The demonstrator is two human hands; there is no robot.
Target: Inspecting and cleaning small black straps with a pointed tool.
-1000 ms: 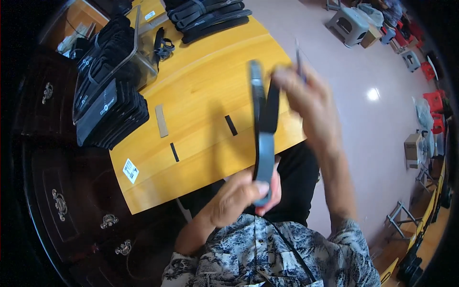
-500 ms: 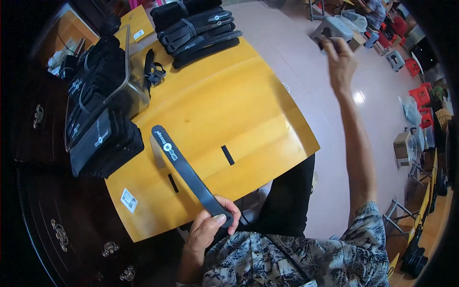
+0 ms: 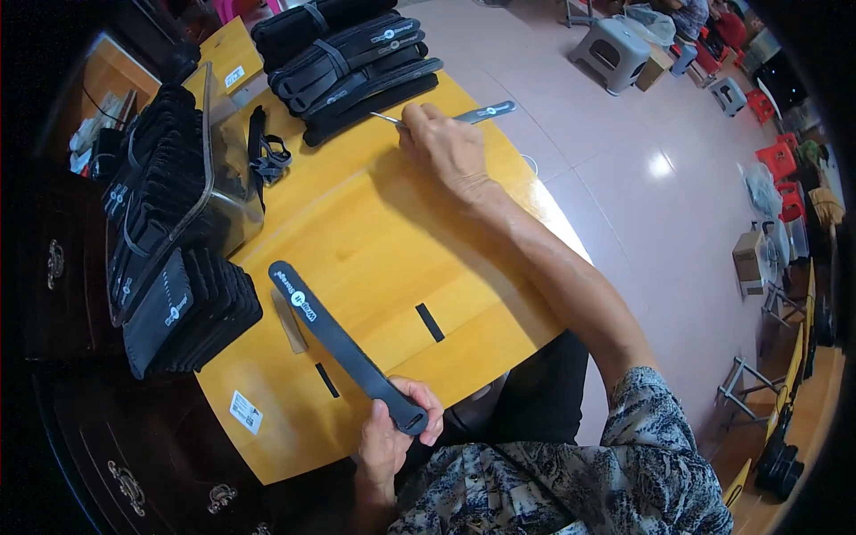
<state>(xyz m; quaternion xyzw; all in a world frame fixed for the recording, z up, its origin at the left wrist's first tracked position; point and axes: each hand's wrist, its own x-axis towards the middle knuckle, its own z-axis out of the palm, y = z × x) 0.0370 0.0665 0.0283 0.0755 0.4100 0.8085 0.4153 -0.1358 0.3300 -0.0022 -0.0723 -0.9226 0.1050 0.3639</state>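
My left hand (image 3: 399,428) pinches the slotted end of a dark grey strap (image 3: 343,343) with white print. Its rounded far end points up and left above the table. At the far right side of the yellow table (image 3: 357,205), my right hand (image 3: 450,147) is closed, back upward, around a second grey strap (image 3: 486,112). One end of that strap sticks out to the right past the table edge, and a thin tip shows left of the fingers. My right fingertips are mostly hidden. Just beyond this hand lies a stack of bundled black straps (image 3: 357,67).
A clear bin (image 3: 214,160) of black strap bundles stands at the left, with more black bundles (image 3: 192,312) in front. Two short black strips (image 3: 430,323) and a white label (image 3: 246,413) are on the tabletop. A grey stool (image 3: 611,53) stands on the floor beyond.
My right hand has come from over the floor at the right, leftward to the table's far side by the stack. My left hand keeps its strap, nearly in place.
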